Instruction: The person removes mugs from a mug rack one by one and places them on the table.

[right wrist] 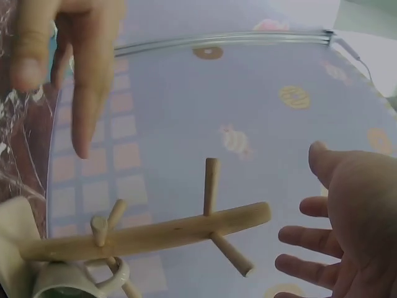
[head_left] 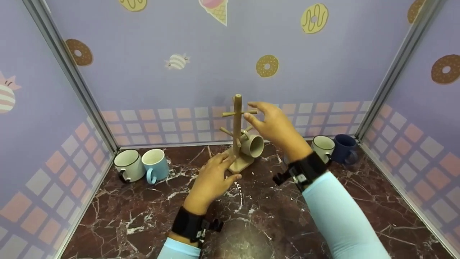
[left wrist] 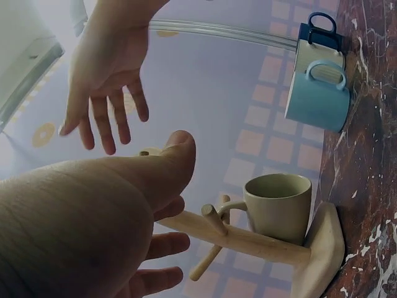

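Observation:
A wooden mug tree (head_left: 237,126) stands near the back wall. On one of its lower pegs hangs a beige mug (head_left: 247,146), its handle looped around the peg and its mouth tilted outward. My right hand (head_left: 276,126) is beside the upper peg on the right, thumb and fingers spread around a gap; the right wrist view shows it apart from the wood. Low in front of the tree, my left hand (head_left: 215,176) reaches toward the base with fingers extended and holds nothing. Whether its fingertips touch the tree cannot be told.
At left stand a white black-rimmed mug (head_left: 129,166) and a light blue mug (head_left: 156,165). Toward the right corner are another white mug (head_left: 323,145) and a dark blue mug (head_left: 344,148). A second light blue mug (left wrist: 318,99) stands near them. Patterned walls enclose the marble-look table (head_left: 251,223).

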The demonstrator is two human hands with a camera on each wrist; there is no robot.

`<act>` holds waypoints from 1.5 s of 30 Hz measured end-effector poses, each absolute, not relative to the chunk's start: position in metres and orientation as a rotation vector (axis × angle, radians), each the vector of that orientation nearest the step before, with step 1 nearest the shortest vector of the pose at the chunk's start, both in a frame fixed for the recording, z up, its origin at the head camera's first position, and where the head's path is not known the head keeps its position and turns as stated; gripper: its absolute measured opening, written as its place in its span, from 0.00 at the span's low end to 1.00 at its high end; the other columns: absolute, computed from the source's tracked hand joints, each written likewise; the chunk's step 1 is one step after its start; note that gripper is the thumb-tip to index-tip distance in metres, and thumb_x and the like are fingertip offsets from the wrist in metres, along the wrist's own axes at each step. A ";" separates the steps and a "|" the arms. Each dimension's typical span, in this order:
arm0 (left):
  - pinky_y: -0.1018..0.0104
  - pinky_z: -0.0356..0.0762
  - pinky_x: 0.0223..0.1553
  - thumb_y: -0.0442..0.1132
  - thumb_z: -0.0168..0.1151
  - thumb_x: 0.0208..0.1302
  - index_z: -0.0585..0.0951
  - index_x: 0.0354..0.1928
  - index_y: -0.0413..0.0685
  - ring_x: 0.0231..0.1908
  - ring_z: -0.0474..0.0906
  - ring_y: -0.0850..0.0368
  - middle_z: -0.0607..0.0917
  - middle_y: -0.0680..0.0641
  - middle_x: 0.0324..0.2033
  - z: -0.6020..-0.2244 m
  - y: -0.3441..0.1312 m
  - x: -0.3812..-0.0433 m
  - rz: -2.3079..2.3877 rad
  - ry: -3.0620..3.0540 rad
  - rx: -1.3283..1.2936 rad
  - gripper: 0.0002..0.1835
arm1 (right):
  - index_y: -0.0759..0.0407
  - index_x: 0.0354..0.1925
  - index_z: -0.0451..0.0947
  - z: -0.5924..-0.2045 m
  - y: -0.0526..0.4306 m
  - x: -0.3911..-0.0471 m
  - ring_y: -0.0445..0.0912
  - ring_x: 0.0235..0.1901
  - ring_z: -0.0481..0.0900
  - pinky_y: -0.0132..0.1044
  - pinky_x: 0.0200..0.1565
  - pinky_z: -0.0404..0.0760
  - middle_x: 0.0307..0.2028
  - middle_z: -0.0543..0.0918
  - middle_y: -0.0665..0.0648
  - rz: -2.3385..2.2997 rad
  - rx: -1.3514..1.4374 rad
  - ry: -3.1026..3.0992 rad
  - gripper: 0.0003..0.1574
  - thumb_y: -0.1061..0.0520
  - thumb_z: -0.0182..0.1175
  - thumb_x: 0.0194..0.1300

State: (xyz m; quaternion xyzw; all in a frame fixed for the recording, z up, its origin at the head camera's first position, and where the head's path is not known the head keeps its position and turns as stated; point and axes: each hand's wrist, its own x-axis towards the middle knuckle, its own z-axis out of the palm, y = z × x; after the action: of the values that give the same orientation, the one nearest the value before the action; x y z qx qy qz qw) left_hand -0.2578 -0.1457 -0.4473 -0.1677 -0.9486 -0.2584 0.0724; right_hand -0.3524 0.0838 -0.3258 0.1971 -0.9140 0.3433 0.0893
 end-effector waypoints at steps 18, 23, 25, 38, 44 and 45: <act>0.22 0.46 0.88 0.65 0.69 0.77 0.67 0.89 0.67 0.91 0.50 0.31 0.58 0.41 0.91 -0.457 -0.126 -0.252 -0.731 -2.986 -0.502 0.44 | 0.49 0.90 0.61 -0.302 0.049 -0.413 0.59 0.83 0.72 0.55 0.75 0.81 0.87 0.69 0.62 1.078 0.594 -2.863 0.36 0.55 0.53 0.93; 0.24 0.50 0.88 0.64 0.71 0.76 0.65 0.90 0.70 0.90 0.52 0.31 0.58 0.43 0.91 -0.463 -0.125 -0.254 -0.716 -2.970 -0.511 0.46 | 0.53 0.87 0.67 -0.301 0.044 -0.421 0.60 0.74 0.81 0.51 0.67 0.87 0.77 0.80 0.66 1.029 0.632 -2.892 0.33 0.60 0.53 0.92; 0.24 0.50 0.88 0.64 0.71 0.75 0.65 0.90 0.70 0.91 0.51 0.31 0.58 0.42 0.91 -0.464 -0.126 -0.256 -0.711 -2.966 -0.513 0.46 | 0.54 0.86 0.69 -0.301 0.042 -0.423 0.60 0.72 0.83 0.51 0.66 0.88 0.74 0.82 0.67 1.001 0.642 -2.899 0.31 0.61 0.52 0.92; 0.19 0.61 0.83 0.63 0.71 0.77 0.71 0.87 0.63 0.89 0.54 0.29 0.62 0.41 0.90 -0.465 -0.133 -0.260 -0.669 -2.956 -0.472 0.42 | 0.64 0.72 0.81 -0.303 0.037 -0.427 0.61 0.64 0.88 0.51 0.60 0.92 0.64 0.88 0.69 0.989 0.678 -2.795 0.21 0.64 0.58 0.88; 0.21 0.63 0.83 0.62 0.71 0.78 0.71 0.87 0.60 0.88 0.57 0.28 0.65 0.38 0.89 -0.467 -0.136 -0.262 -0.659 -2.947 -0.473 0.42 | 0.64 0.67 0.84 -0.301 0.035 -0.425 0.58 0.62 0.90 0.50 0.56 0.93 0.62 0.89 0.66 0.950 0.674 -2.788 0.17 0.63 0.58 0.89; 0.21 0.62 0.84 0.61 0.71 0.78 0.71 0.87 0.60 0.88 0.57 0.28 0.64 0.37 0.89 -0.467 -0.137 -0.262 -0.667 -2.952 -0.468 0.42 | 0.64 0.64 0.84 -0.301 0.034 -0.425 0.58 0.60 0.90 0.51 0.54 0.92 0.61 0.89 0.66 0.952 0.669 -2.791 0.15 0.63 0.58 0.89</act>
State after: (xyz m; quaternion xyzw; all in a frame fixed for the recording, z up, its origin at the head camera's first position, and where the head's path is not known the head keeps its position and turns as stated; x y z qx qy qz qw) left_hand -0.2618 -0.1371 -0.4668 -0.1527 -0.9632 -0.2177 0.0396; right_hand -0.4247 0.0342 -0.3007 0.2208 -0.9214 0.3142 0.0591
